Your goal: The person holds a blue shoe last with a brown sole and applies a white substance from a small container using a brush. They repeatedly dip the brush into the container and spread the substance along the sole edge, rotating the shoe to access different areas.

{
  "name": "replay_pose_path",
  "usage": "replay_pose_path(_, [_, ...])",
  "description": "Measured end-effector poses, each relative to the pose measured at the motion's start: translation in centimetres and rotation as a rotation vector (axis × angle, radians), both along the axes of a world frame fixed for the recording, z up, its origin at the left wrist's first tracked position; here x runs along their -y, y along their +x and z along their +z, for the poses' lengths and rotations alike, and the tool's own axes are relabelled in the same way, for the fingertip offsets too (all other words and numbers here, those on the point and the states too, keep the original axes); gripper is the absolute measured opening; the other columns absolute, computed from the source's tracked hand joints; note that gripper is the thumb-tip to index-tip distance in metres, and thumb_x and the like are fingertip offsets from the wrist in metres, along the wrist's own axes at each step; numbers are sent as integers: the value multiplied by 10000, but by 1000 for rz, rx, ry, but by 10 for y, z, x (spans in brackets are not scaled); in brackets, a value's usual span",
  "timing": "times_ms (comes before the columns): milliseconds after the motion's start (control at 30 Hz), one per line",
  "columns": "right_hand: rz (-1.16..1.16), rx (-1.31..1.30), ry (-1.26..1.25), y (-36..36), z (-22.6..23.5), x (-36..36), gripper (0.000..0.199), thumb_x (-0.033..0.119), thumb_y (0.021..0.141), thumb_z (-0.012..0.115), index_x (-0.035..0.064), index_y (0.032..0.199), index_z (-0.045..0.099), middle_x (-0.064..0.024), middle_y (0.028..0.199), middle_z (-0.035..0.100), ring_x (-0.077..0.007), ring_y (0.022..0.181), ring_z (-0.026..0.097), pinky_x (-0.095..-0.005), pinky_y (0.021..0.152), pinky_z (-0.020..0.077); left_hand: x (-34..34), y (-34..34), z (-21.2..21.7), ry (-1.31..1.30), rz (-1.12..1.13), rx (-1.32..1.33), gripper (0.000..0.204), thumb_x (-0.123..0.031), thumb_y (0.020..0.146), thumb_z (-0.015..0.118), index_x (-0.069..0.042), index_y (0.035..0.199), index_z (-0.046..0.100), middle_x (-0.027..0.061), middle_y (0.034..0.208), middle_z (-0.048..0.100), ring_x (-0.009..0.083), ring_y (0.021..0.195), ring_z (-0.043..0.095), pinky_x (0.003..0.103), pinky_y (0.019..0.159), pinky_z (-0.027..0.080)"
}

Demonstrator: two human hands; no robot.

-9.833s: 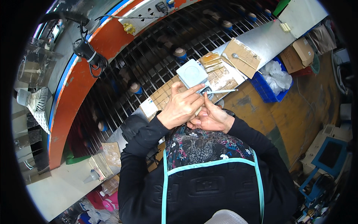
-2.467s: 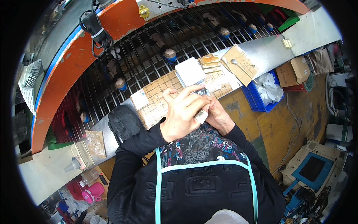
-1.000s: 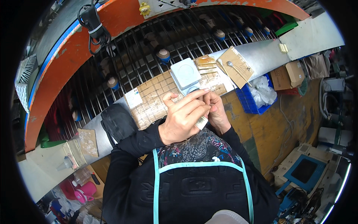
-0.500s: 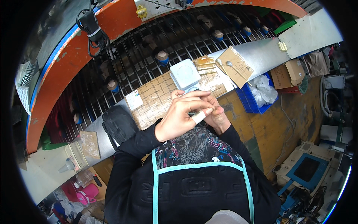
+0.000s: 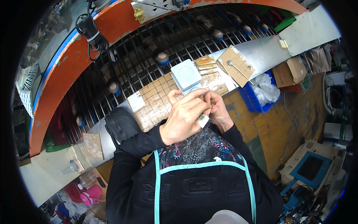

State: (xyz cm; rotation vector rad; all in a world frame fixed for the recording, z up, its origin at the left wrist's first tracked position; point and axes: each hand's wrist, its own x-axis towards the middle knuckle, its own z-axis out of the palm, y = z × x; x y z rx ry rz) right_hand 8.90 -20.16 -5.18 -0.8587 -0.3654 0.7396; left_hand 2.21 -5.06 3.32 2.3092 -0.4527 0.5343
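Observation:
My left hand [image 5: 184, 118] and my right hand [image 5: 220, 113] meet in front of my chest, above the patterned apron [image 5: 194, 143]. The fingertips of both are pinched together. Whatever lies between them is hidden or too small to make out. A whitish wrap [image 5: 202, 120] is around one finger of my left hand. Just beyond the fingers stands a pale square container [image 5: 185, 74], on a tape-covered cardboard sheet [image 5: 151, 108]. Right of it lie small brown tape-like strips [image 5: 206, 65] and a cardboard piece [image 5: 238, 61] with a thin-handled brush [image 5: 238, 69].
Ahead runs a rack of metal bars carrying shoes [image 5: 162, 59] under an orange arch [image 5: 59, 82]. A dark bag [image 5: 121, 125] rests by my left forearm. On the right stand a blue crate [image 5: 257, 102] of plastic bags and a cardboard box [image 5: 287, 72]. A cable hangs upper left.
My left hand has turned a little, and its wrapped finger has curled inward. The fingertips stay together. The whole view has shifted slightly.

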Motion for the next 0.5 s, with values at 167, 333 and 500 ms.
replay_pose_path(167, [27,-44,5,1,-3,-3,622,557,581,845,78,849,552,-22,865,601,-114,824,591,-250,735,489,-1,4,-2,-123,-54,-134,115,-87,789,689,-95,882,623,51,971,662,200,1121,594,444,886,276])
replay_pose_path(333, [109,-69,0,-1,1,-9,1064,629,523,835,-38,1289,517,-80,1195,606,-153,1062,599,-301,940,470,-8,9,-7,-410,-189,-399,105,-129,864,638,-34,902,611,78,991,647,202,919,605,334,797,409])
replay_pose_path(500, [173,-69,35,3,-1,-9,1087,643,521,830,-52,1288,500,-80,1191,600,-151,1071,594,-296,945,466,-9,12,-14,-654,-266,-576,168,-182,899,618,-15,894,604,58,944,599,147,831,546,297,774,428])
